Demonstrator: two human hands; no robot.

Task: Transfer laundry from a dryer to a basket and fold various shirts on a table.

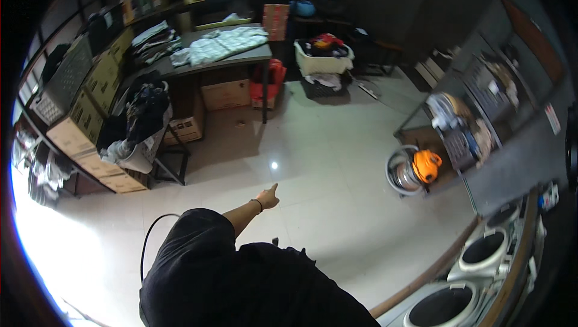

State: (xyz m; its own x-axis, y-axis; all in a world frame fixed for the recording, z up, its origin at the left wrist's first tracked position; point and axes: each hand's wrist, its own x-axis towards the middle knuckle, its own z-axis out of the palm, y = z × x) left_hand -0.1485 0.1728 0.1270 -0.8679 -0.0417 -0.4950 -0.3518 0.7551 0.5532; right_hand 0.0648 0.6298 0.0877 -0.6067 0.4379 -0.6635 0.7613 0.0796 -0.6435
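My left hand (269,197) reaches forward over the pale tiled floor (316,178), its index finger extended and nothing visible in it. A dark band circles the wrist, and a black sleeve covers the upper arm. My right hand is out of view. Ahead stands a grey table (216,63) bearing a light patterned cloth (228,43) and a pile of folded fabric (156,42). At the left, a white laundry basket (139,160) overflows with dark clothes (146,110). Beyond the table, a cream basket (321,62) holds red and dark clothes.
At the right, a vacuum cleaner with an orange top (426,166) stands by a shelf rack holding clothes and baskets. White-rimmed round machine doors (484,248) line the lower right. Cardboard boxes (72,135) are stacked at the left; another carton (226,93) lies beneath the table.
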